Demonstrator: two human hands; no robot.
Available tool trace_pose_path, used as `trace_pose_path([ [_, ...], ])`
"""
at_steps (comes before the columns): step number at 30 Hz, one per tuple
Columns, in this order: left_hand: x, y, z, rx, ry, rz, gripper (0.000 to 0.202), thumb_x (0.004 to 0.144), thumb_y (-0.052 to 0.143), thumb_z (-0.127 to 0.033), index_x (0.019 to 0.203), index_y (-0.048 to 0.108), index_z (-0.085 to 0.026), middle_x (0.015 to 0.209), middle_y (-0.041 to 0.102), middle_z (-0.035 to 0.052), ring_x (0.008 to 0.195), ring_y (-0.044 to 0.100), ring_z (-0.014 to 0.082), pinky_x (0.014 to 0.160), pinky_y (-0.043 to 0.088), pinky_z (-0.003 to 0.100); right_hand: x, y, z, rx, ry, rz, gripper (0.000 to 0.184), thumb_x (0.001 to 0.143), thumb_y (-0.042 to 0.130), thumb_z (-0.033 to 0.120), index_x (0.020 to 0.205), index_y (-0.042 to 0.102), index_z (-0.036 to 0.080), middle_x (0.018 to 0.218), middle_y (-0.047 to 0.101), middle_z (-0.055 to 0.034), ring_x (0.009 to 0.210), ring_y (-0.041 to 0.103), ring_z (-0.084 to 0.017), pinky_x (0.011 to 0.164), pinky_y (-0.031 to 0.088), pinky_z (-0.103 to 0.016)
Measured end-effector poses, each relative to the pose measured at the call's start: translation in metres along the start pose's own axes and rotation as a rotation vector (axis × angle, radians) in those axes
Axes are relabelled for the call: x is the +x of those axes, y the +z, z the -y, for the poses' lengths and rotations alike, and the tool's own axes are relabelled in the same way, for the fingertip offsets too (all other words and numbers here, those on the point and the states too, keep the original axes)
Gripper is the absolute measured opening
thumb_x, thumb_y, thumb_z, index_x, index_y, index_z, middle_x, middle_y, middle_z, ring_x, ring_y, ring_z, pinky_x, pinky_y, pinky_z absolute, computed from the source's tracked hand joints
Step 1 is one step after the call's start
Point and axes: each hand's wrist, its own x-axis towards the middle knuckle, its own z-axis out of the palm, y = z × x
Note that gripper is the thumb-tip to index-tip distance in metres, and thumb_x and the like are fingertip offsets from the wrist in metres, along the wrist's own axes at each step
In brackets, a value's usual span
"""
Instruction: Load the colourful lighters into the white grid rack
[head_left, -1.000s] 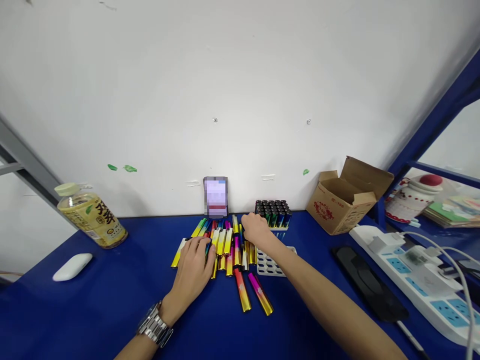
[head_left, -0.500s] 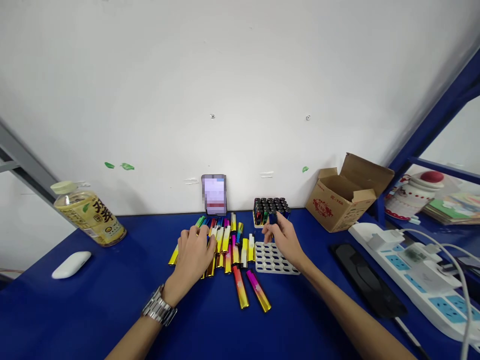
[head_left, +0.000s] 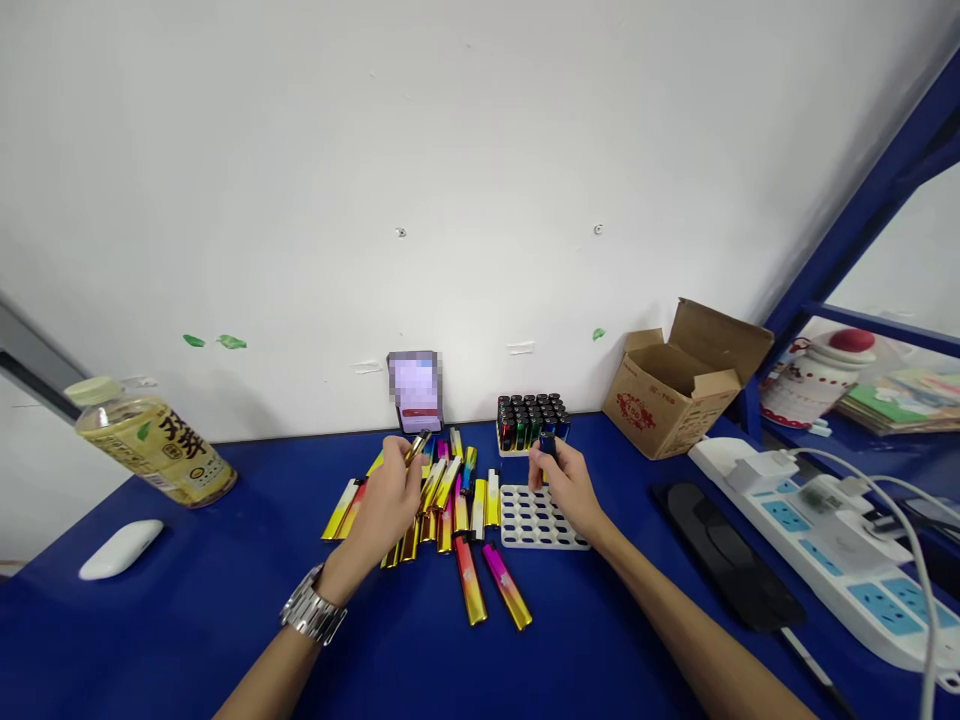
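My left hand (head_left: 386, 498), with a metal watch at the wrist, is closed on a gold lighter (head_left: 415, 448) held above a loose heap of lighters (head_left: 442, 490). Over the white perforated tray (head_left: 540, 540) my right hand (head_left: 568, 480) grips a dark blue lighter (head_left: 548, 445) upright, its lower part mostly covered by the fingers. Behind that hand stands a second rack (head_left: 510, 450) packed with upright lighters. Nearer me, a red-and-gold lighter (head_left: 471, 585) and a purple-and-gold lighter (head_left: 508, 587) lie flat on the blue table.
A phone (head_left: 416, 390) leans on the wall behind the heap. To the left are a tilted drink bottle (head_left: 169, 445) and a white case (head_left: 121, 549). An open cardboard box (head_left: 660, 400), a black phone (head_left: 724, 555) and a power strip (head_left: 817, 560) with cables occupy the right.
My left hand has lifted from the heap with a gold lighter in its fingers. My right hand still holds the blue lighter near the tray. The camera view has shifted slightly.
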Motion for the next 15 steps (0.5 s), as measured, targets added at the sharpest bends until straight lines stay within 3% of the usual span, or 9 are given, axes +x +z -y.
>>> trace_pose_path([
  [3,-0.013,0.009,-0.015,-0.398,-0.009,0.086,0.021,0.09,0.041,-0.043,0.097,0.039,-0.023,0.071,0.054,-0.0028,0.062,0.053,0.0155,0.062,0.042,0.029,-0.003,0.0,0.005,0.068,0.043,0.012,0.017,0.083,0.051,0.036,0.077,0.051,0.019,0.053,0.059,0.0022,0.043,0.053,-0.013,0.042,0.04,-0.023],
  [9,-0.034,0.034,-0.041,-0.933,-0.213,0.226,0.04,0.085,0.048,-0.058,0.076,0.048,-0.019,0.052,0.038,-0.0078,0.047,0.037,0.0085,0.049,0.033,0.022,-0.007,0.0,0.014,0.109,0.046,0.009,0.018,0.075,0.057,0.033,0.068,0.054,0.017,0.042,0.04,0.0083,0.035,0.033,-0.007,0.037,0.026,-0.021],
  [12,-0.038,0.036,-0.047,-1.042,-0.3,0.229,0.049,0.084,0.043,-0.065,0.069,0.048,-0.018,0.048,0.037,-0.0073,0.044,0.033,0.0075,0.046,0.03,0.022,-0.007,0.001,0.012,0.202,0.104,0.053,0.035,0.078,0.052,0.047,0.063,0.056,0.015,0.04,0.037,0.0065,0.037,0.03,-0.007,0.038,0.021,-0.022],
  [15,-0.038,0.032,-0.046,-1.009,-0.285,0.173,0.047,0.083,0.047,-0.062,0.076,0.054,-0.016,0.055,0.044,-0.005,0.051,0.04,0.0085,0.051,0.036,0.022,-0.006,0.004,0.007,0.317,0.183,0.07,0.053,0.08,0.044,0.064,0.061,0.055,0.016,0.041,0.039,0.0043,0.038,0.032,-0.008,0.039,0.02,-0.023],
])
